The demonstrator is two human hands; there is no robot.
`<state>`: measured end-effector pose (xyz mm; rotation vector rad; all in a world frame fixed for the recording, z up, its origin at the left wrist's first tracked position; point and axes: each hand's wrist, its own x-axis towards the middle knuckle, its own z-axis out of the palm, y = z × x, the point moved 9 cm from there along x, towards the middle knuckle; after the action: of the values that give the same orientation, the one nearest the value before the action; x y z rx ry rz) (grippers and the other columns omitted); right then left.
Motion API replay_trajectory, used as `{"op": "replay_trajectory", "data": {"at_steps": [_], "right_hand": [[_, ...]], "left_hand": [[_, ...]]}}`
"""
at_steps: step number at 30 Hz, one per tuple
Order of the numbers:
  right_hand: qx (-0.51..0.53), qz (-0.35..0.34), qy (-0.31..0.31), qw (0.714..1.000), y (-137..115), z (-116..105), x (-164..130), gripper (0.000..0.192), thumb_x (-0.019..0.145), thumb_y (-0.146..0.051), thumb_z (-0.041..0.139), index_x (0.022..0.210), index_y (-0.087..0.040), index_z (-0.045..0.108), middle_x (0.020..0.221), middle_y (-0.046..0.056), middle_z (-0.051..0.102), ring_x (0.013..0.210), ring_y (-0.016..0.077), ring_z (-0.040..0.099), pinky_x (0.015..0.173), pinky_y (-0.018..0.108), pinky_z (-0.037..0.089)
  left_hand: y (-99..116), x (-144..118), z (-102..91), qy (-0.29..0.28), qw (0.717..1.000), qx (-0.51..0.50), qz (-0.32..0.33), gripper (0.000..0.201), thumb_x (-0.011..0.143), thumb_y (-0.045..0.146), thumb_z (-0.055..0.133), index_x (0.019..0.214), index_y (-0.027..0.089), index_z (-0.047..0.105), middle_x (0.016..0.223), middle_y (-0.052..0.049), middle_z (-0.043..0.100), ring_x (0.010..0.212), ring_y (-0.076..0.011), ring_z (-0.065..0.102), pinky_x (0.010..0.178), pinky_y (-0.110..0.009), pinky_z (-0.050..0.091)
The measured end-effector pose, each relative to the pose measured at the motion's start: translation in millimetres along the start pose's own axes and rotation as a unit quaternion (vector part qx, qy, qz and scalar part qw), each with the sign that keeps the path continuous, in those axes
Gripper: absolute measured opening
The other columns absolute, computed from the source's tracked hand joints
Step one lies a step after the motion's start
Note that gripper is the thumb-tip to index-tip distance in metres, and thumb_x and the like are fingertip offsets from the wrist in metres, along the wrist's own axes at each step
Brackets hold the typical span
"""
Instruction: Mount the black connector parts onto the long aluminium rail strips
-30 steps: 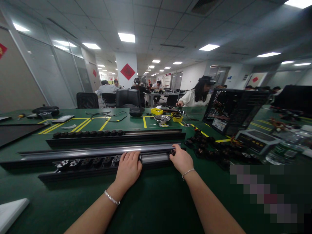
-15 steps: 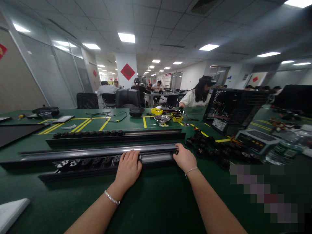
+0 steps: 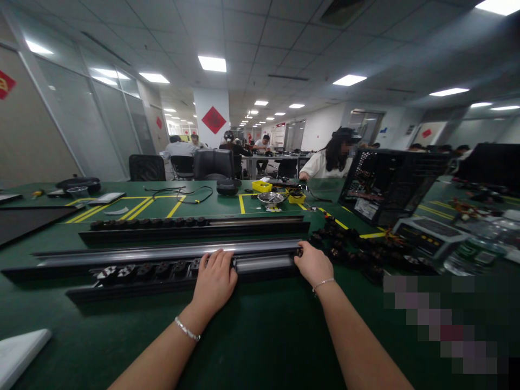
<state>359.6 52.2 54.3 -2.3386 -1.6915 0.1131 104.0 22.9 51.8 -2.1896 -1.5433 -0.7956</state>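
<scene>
A long black rail (image 3: 134, 271) with a row of small black rollers lies across the green table (image 3: 260, 330) in front of me. My left hand (image 3: 214, 281) rests palm down on it, fingers over the last roller beside a bare silver stretch (image 3: 262, 264). My right hand (image 3: 313, 264) sits at the rail's right end, fingertips pinched on a small black roller (image 3: 299, 251). A pile of loose black rollers (image 3: 357, 252) lies just right of that hand. Both wrists wear thin bracelets.
Two more long rails (image 3: 162, 252) (image 3: 195, 226) lie parallel behind. A black computer case (image 3: 390, 184) stands at the right, a grey power supply (image 3: 430, 234) before it. A person in white sits across the table (image 3: 329, 161). A white panel (image 3: 20, 352) lies near left.
My right hand has slid to the right along the rail, from the silver stretch to the rail's end. My left hand has stayed in place.
</scene>
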Motion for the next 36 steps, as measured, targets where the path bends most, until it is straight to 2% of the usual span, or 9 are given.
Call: {"op": "replay_trajectory", "data": {"at_steps": [11, 20, 28, 36], "right_hand": [[-0.014, 0.005, -0.008, 1.0, 4, -3, 1, 0.04, 0.079, -0.025, 0.049, 0.118, -0.023, 0.056, 0.1, 0.011, 0.067, 0.094, 0.0234, 0.062, 0.073, 0.031, 0.045], [-0.01, 0.017, -0.011, 1.0, 17, -2, 9, 0.038, 0.079, -0.022, 0.047, 0.116, -0.021, 0.058, 0.107, 0.011, 0.065, 0.099, 0.0238, 0.06, 0.077, 0.031, 0.045], [-0.005, 0.032, -0.01, 0.999, 29, 2, 16, 0.039, 0.078, -0.023, 0.046, 0.115, -0.021, 0.057, 0.106, 0.01, 0.065, 0.097, 0.0246, 0.06, 0.077, 0.033, 0.045], [0.006, 0.075, 0.001, 0.997, 60, 2, 27, 0.039, 0.076, -0.022, 0.048, 0.113, -0.022, 0.059, 0.108, 0.011, 0.064, 0.097, 0.0243, 0.061, 0.075, 0.032, 0.046]], "left_hand": [[-5, 2, -4.1, 0.004, 1.0, 0.012, -0.015, 0.038, 0.079, 0.029, 0.045, 0.114, 0.016, 0.055, 0.108, -0.011, 0.063, 0.106, -0.0261, 0.053, 0.101, -0.046, 0.03], [-5, 2, -4.7, -0.006, 1.0, 0.026, -0.016, 0.036, 0.081, 0.03, 0.045, 0.112, 0.015, 0.056, 0.106, -0.011, 0.063, 0.105, -0.0265, 0.051, 0.102, -0.046, 0.029], [-5, 2, -5.1, -0.003, 1.0, 0.02, -0.013, 0.034, 0.08, 0.03, 0.045, 0.11, 0.017, 0.056, 0.105, -0.01, 0.063, 0.104, -0.0262, 0.052, 0.101, -0.046, 0.029], [-5, 2, -5.7, 0.0, 1.0, 0.013, -0.011, 0.034, 0.081, 0.03, 0.044, 0.11, 0.018, 0.056, 0.104, -0.01, 0.063, 0.104, -0.0261, 0.052, 0.101, -0.046, 0.03]]}}
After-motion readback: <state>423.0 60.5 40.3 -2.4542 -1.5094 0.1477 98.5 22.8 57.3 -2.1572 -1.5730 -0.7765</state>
